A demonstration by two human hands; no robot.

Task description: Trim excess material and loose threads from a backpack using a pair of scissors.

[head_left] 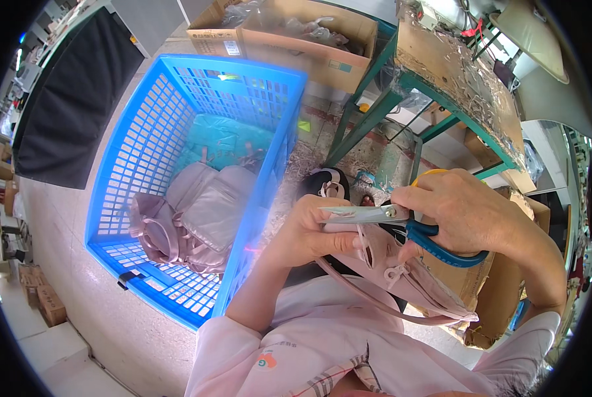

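Note:
My right hand (465, 208) is closed round a pair of scissors (369, 214) with blue and yellow handles. The blades point left, across the top of a pale pink bag (402, 268) on my lap. My left hand (309, 231) pinches the bag's edge just below the blade tips, its thumb lying along the fabric. A strap (362, 296) in the same pink curves along the near side of the bag. Whether the blades touch any thread cannot be made out.
On my left stands a large blue plastic basket (236, 258) with several folded pink bags (206, 205) and a teal plastic sheet (226, 135) inside. Cardboard boxes (302, 46) are behind it. A green-framed workbench (455, 66) strewn with scraps stands at far right; scraps litter the floor.

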